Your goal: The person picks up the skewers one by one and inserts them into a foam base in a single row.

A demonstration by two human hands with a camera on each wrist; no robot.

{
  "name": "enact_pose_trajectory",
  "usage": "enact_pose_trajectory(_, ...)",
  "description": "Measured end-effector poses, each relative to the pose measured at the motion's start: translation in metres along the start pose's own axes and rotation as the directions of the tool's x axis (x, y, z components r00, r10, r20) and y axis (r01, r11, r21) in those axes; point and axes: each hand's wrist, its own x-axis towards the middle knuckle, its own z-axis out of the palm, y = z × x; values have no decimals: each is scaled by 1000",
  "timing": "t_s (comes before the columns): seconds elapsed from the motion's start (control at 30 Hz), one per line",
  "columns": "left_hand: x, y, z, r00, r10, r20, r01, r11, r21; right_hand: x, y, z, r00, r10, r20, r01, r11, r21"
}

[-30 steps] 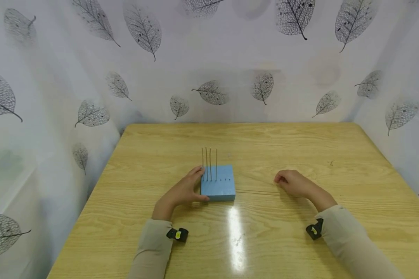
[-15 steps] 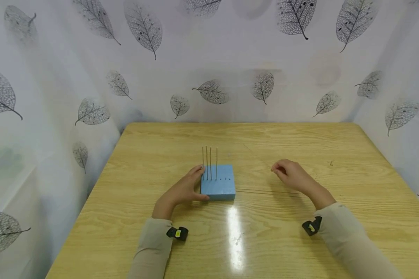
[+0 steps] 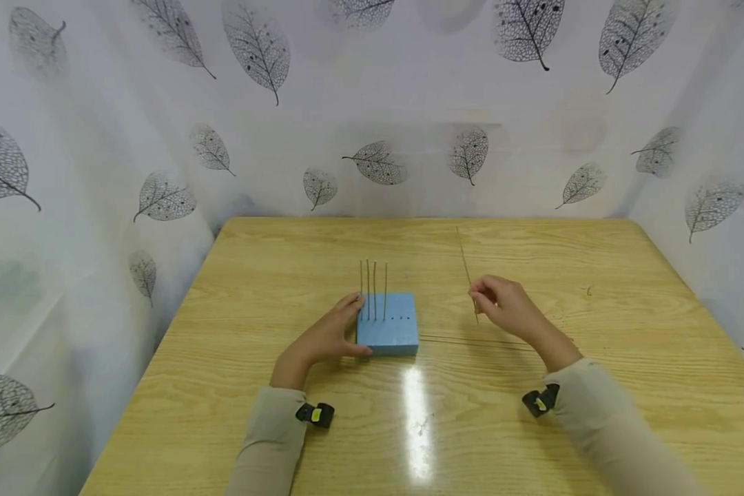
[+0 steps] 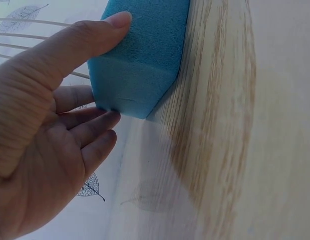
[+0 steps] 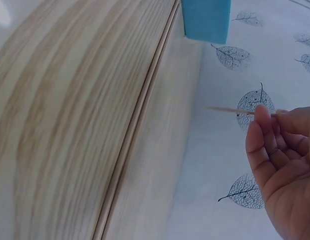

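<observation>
The thin stick (image 3: pixel 464 259) that the right hand (image 3: pixel 503 303) pinches has swung nearly upright, top towards eleven o'clock, probably better angled for the bare holes (image 3: pixel 400 318). The left hand (image 3: pixel 327 336) braces the blue block (image 3: pixel 398 335) at nine o'clock. The lying sticks' (image 5: pixel 128 135) near ends are cut off in the right wrist view; hole depth cannot be told.

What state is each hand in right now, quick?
Left hand: holding the blue block at its left side.
Right hand: pinching a thin stick between thumb and fingers.
</observation>
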Motion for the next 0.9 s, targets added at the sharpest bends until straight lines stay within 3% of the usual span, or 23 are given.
enact_pose_trajectory(0.3, 0, 0, 0, 1000, 6, 1, -6, 1000, -5, 11, -14, 10, 1000, -21, -9, 22, 993, 117)
enact_pose_trajectory(0.9, 1, -1, 2, 1000, 2, -3, -2, 1000, 4, 35, -39, 33, 987, -131, -97, 146, 974, 171)
